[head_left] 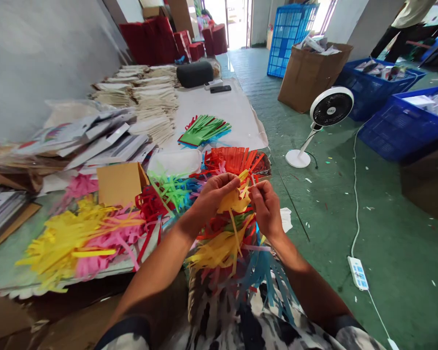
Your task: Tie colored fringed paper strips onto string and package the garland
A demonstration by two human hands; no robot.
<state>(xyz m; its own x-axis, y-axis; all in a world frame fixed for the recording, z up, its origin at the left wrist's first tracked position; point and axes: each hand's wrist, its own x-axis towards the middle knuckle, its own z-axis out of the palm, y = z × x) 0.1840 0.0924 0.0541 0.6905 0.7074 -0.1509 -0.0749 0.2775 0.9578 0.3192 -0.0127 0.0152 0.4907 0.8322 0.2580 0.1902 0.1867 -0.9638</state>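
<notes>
A bunch of soft yellow paper fringe with long cut strips [226,201] is up in front of the person's chest, above the lap. The left hand [216,195] has thumb and fingers pinched firmly on it; the right hand [266,209] is just beside, fingers curled in at the fringe's right edge, though from here I can't tell whether they grip it. Below, more yellow fringe [217,250] and pale blue paper streamers [264,272] spill over the lap. Just beyond the hands is bright red-orange paper fringe [228,158]. On the white-covered table [243,114], a fanned bundle of green paper strips [206,130] lies farther off, and a yellow paper heap [63,238] sits to the left against pink paper strips [95,265]. A white round-headed fan [331,109] stands on the green floor [323,209] to the right.
</notes>
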